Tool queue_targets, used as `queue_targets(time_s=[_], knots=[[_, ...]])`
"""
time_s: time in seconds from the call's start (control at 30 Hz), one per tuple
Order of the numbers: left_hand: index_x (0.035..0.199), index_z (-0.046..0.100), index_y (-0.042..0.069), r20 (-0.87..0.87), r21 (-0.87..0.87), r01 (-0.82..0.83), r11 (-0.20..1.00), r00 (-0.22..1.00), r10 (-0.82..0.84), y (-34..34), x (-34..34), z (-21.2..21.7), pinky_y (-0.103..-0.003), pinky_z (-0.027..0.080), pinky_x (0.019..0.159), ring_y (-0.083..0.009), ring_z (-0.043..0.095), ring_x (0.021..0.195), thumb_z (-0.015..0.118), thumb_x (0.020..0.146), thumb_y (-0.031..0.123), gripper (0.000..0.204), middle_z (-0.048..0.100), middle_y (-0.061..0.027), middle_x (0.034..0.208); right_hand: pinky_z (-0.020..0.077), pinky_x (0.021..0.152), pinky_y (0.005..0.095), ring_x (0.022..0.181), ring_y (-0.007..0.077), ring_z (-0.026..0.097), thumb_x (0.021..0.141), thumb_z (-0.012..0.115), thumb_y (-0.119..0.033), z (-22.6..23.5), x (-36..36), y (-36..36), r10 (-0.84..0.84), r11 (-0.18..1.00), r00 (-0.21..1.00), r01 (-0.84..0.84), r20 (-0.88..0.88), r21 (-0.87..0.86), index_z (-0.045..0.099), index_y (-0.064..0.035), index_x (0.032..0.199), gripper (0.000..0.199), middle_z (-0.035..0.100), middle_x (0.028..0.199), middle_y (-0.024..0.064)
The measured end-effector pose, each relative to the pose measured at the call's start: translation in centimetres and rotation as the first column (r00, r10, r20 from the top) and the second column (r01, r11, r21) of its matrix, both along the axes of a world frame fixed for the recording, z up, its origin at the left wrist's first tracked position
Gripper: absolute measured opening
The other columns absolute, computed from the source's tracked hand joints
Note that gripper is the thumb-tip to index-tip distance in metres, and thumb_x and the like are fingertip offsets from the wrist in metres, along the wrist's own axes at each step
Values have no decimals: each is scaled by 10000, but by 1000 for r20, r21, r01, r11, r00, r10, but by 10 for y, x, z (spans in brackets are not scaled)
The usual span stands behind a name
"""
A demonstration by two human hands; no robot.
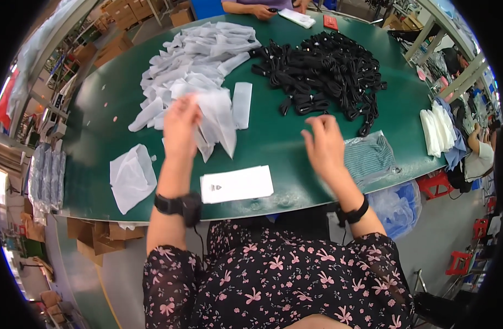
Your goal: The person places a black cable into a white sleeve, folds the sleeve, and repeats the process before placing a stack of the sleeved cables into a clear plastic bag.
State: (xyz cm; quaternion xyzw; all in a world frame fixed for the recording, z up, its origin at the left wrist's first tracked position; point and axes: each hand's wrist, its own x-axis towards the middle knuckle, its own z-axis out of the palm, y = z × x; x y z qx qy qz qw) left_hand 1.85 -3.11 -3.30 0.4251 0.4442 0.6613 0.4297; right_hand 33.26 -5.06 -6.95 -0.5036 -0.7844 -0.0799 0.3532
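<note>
Green surface [273, 137] fills the middle of the frame, with cardboard boxes and shelving blurred along the upper left edge.

My left hand [180, 123] is raised left of centre, its fingers [190, 104] closed on a white pouch [218, 123] that hangs to the right of the hand, motion-blurred. That pouch sits at the lower edge of the white pouch pile [194, 57], which spreads across the upper left of the surface.

My right hand [324, 145] hovers right of centre. It is blurred and I cannot tell how far its fingers are spread; nothing shows in its grasp. It is just left of a clear bag [369, 159] holding striped material, and below the black cable heap [325, 71] in the upper right of the surface.

A flat white box [236, 184] lies at the near edge of the surface, between my forearms. A loose white sheet [131, 176] lies at lower left, well apart from the box. One single pouch [242, 104] lies upright just right of the pouch I am holding.

A stack of white pieces [436, 129] rests at the right edge. Another person's hand [261, 10] shows at the top centre, beside a white packet [298, 18] and a red item [330, 22].
</note>
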Motion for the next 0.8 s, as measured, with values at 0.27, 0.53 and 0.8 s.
queue_targets(time_s=[0.27, 0.53, 0.8], knots=[[974, 630, 23, -791, -43, 329, 943, 565, -234, -79, 57, -48, -307, 472, 711, -215, 582, 821, 710, 814, 82, 188, 594, -93, 910, 506, 721, 421, 859, 376, 576, 798, 679, -70, -49, 35, 27, -133, 947, 955, 201, 263, -252, 527, -2, 1159, 398, 534, 1022, 222], [842, 595, 50, -908, 1, 261, 965, 405, -109, -107, 85, -87, -393, 454, 723, -299, 570, 818, 733, 770, 125, 173, 544, -81, 849, 492, 689, 310, 716, 212, 602, 859, 504, 3, -52, 9, -20, -50, 721, 816, -369, -575, -586, 516, 45, 1257, 400, 602, 1057, 163], [847, 582, 23, -939, 39, 253, 967, 340, -51, -105, 95, -81, -360, 464, 664, -283, 590, 757, 701, 798, 54, 133, 561, -99, 823, 470, 658, 260, 704, 95, 552, 879, 547, -4, -28, -6, -64, -151, 486, 556, -678, -817, -551, 538, -9, 1306, 427, 572, 974, 34]])
